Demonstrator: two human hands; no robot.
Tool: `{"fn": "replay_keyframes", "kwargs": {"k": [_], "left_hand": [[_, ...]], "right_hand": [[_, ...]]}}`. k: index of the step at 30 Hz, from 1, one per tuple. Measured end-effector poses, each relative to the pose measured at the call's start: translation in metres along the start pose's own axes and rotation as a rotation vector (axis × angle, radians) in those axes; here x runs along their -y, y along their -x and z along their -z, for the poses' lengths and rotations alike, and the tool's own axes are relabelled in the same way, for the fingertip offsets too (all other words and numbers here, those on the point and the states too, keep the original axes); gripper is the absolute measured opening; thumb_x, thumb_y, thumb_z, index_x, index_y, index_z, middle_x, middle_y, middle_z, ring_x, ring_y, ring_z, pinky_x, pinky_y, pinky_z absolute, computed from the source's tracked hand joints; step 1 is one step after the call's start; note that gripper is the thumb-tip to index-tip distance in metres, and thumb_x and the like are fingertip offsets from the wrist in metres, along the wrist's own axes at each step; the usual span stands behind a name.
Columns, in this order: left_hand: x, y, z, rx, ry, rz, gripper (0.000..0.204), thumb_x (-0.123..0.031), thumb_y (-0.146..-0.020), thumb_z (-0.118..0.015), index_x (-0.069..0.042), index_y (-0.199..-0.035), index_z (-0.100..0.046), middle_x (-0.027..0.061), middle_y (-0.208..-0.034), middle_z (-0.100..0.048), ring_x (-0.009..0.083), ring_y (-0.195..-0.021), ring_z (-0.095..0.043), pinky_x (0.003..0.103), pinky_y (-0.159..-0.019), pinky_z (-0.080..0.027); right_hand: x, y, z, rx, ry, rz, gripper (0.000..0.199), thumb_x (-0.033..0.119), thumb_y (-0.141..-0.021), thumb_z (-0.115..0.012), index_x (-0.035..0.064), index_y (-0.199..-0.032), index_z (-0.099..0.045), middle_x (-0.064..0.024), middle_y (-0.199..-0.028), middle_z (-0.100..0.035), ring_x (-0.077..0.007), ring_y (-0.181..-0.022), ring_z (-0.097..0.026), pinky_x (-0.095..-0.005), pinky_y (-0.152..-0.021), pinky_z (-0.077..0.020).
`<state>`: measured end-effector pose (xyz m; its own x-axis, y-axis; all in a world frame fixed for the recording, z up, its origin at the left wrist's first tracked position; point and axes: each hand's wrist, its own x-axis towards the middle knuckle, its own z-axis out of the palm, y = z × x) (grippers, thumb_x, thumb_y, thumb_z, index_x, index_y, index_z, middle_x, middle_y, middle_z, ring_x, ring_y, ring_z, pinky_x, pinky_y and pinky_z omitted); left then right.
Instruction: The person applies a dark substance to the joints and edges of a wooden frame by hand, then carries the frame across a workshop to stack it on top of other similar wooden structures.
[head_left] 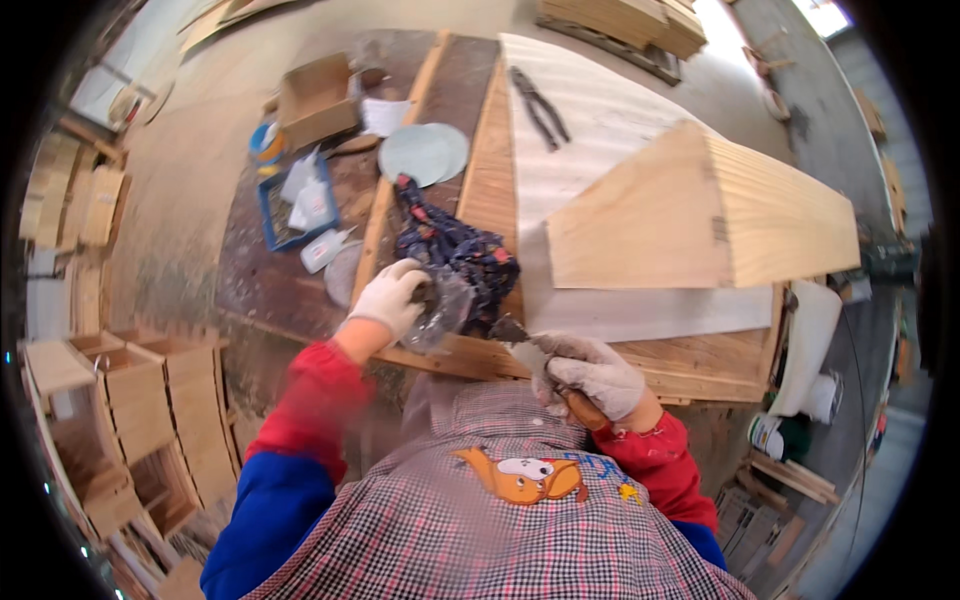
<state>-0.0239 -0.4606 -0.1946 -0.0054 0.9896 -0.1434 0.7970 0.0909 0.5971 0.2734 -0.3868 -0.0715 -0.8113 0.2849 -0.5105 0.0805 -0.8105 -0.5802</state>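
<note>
Dark lump [425, 294]: partly hidden by the left hand [388, 302]; kind unclear.
Scraper [509, 331]: handle partly covered by the fingers of the right hand [596, 374].
Left sleeve [305, 400]: blurred, lower left of the frame.
Lower grey disc [341, 282]: partly behind a white bottle [322, 251].
Board stack [610, 15]: cut off by the upper edge.
Checked apron [450, 545]: cut off by the lower edge.

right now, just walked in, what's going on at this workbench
The gloved left hand holds a clear plastic bag, its contents hard to make out, while the gloved right hand grips a wooden-handled scraper. A dark floral cloth lies just beyond the bag. Neither of the hands touches the pale wooden piece on the white sheet.
</note>
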Motion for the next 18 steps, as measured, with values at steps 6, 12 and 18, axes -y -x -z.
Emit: {"fn": "replay_keyframes", "kwargs": {"k": [6,12,18], "left_hand": [[-0.020,-0.007,0.032,0.164,-0.175,-0.082,0.082,-0.018,-0.063,-0.071,-0.007,-0.137,-0.036,0.0186,-0.138,-0.039,0.0371,-0.129,-0.035,0.041,-0.109,-0.028],[-0.098,-0.072,0.037,0.070,0.705,-0.232,0.066,-0.020,-0.090,-0.058,0.005,-0.141,-0.024,0.0177,-0.143,-0.035,0.0267,-0.134,-0.032,0.037,-0.111,-0.022],[-0.087,-0.183,-0.049,-0.032,1.184,-0.409,0.058,-0.036,-0.097,-0.044,0.002,-0.139,-0.030,0.0156,-0.136,-0.043,0.0244,-0.123,-0.045,0.036,-0.102,-0.038]], "right_hand": [[-0.012,0.034,0.005,-0.051,-0.044,0.081,0.050,0.020,-0.091,-0.053,-0.0045,-0.132,-0.040,-0.0098,-0.083,-0.061,-0.0130,-0.067,-0.057,-0.0234,-0.056,-0.0462],[-0.028,0.074,0.025,-0.115,-0.162,0.240,0.048,0.017,-0.091,-0.052,-0.0046,-0.132,-0.040,-0.0114,-0.085,-0.062,-0.0145,-0.066,-0.056,-0.0239,-0.060,-0.0465],[-0.038,0.119,0.068,-0.185,-0.205,0.350,0.050,0.017,-0.091,-0.053,-0.0037,-0.134,-0.038,-0.0125,-0.085,-0.061,-0.0141,-0.065,-0.056,-0.0230,-0.055,-0.0462]]}}
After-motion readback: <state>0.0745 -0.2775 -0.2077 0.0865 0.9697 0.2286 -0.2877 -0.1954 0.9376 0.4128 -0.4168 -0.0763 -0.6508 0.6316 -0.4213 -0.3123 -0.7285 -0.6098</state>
